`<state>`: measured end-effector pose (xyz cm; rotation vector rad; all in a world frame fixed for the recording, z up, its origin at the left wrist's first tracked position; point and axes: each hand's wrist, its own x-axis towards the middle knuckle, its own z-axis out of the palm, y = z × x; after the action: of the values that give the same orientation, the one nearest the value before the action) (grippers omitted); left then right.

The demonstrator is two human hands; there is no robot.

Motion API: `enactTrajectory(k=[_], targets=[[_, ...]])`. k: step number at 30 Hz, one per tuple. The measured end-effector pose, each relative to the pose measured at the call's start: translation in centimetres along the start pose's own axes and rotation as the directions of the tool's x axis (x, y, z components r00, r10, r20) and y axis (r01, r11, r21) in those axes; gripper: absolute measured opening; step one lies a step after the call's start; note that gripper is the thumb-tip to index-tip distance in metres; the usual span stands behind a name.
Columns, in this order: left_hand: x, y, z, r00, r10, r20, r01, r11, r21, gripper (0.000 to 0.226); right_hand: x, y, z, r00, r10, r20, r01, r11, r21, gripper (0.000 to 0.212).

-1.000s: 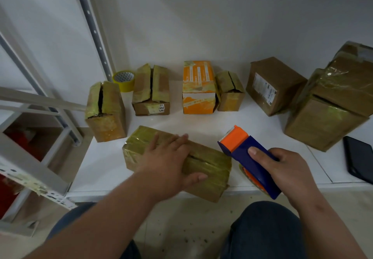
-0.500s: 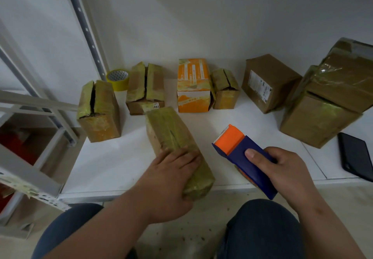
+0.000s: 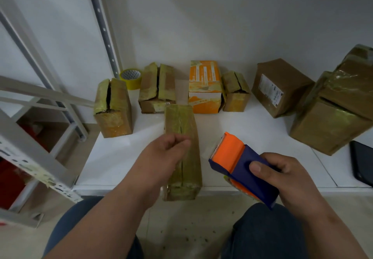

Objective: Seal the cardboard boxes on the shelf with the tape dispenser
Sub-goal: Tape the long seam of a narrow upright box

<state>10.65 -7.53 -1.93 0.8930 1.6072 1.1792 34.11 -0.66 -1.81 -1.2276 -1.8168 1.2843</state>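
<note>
Right hand: lower right of frame – fingers curled round the blue-and-orange tape dispenser.
Left hand: centre – fingers loosely curled, holding nothing, above the long box.
Long box: lengthwise on the white shelf, near end overhanging.

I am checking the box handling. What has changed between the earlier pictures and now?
The long taped box was turned from lying across the shelf edge to pointing away from the person. The left hand, which pressed on it, has lifted off, fingers loosely curled. The right hand grips the tape dispenser as before. The other boxes, the yellow tape roll and the black device stayed put.
</note>
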Motion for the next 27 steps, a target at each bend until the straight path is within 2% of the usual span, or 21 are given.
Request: enactTrajectory(k=[3, 5, 6, 9, 11, 13, 16, 21, 25, 27], targets=[[-0.5, 0.1, 0.7, 0.984, -0.102, 0.149, 0.131, 0.971, -0.2, 0.053, 0.0, -0.2, 0.6, 0.998, 0.0, 0.055, -0.001, 0.999, 0.035, 0.071], [-0.9, 0.2, 0.9, 0.963, -0.147, 0.227, 0.206, 0.942, -0.265, 0.065, 0.0, -0.4, 1.0, 0.997, -0.016, 0.078, 0.013, 0.999, 0.036, 0.073], [-0.9, 0.1, 1.0, 0.955, -0.163, 0.248, 0.238, 0.92, -0.31, 0.062, 0.0, -0.4, 1.2, 0.996, -0.022, 0.082, 0.019, 0.999, 0.034, 0.072], [-1.2, -0.3, 0.9, 0.948, -0.185, 0.258, 0.28, 0.871, -0.404, 0.031, -0.2, -0.8, 1.5, 0.994, -0.028, 0.103, 0.027, 1.0, 0.007, 0.062], [-1.4, -0.5, 0.7, 0.961, -0.17, 0.22, 0.246, 0.887, -0.391, 0.007, -0.5, -1.1, 1.7, 0.992, -0.024, 0.12, 0.028, 0.999, -0.03, 0.05], [-1.6, -0.7, 0.6, 0.978, -0.137, 0.159, 0.183, 0.928, -0.324, 0.018, -0.6, -1.3, 1.8, 0.991, -0.021, 0.131, 0.029, 0.997, -0.066, 0.045], [-1.9, -0.9, 0.6, 0.999, -0.033, 0.021, 0.036, 0.99, -0.135, 0.018, -0.6, -1.5, 1.9, 0.99, -0.036, 0.139, 0.06, 0.982, -0.176, 0.054], [-2.1, -1.4, -0.1, 0.991, 0.037, -0.128, -0.031, 0.998, 0.052, 0.02, -0.5, -2.6, 2.1, 0.979, -0.049, 0.199, 0.112, 0.942, -0.318, 0.054], [-2.8, -1.2, -0.9, 0.988, 0.064, -0.138, -0.055, 0.996, 0.066, 0.017, -0.2, -3.2, 1.4, 0.963, -0.043, 0.267, 0.138, 0.927, -0.349, 0.053], [-2.6, -1.2, -2.2, 0.978, 0.022, -0.207, -0.031, 0.999, -0.04, 0.02, 0.0, -3.2, 0.4, 0.962, -0.029, 0.272, 0.13, 0.924, -0.359, 0.054]])
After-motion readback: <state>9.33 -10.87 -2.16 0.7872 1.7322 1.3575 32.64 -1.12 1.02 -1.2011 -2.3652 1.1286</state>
